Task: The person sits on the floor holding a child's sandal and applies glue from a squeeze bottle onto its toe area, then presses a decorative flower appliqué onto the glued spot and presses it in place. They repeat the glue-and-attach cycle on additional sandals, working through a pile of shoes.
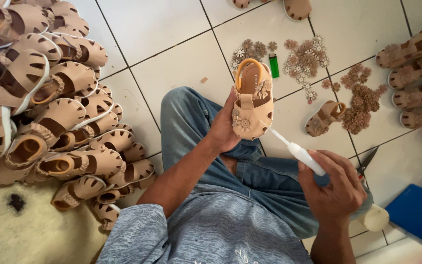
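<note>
Above the person's lap, the left hand (223,128) clasps a small beige sandal (252,100) from behind. Right hand (335,188) fingers (340,164) grip a white glue bottle (305,155), its nozzle touching the sandal's toe. Flower trims (306,58) and a green lighter (274,65) lie on the tiled floor (172,29).

A heap of beige sandals (50,107) at left — flower trims (308,61), green lighter (274,65), scissors (366,162) across white tiles (172,63).
</note>
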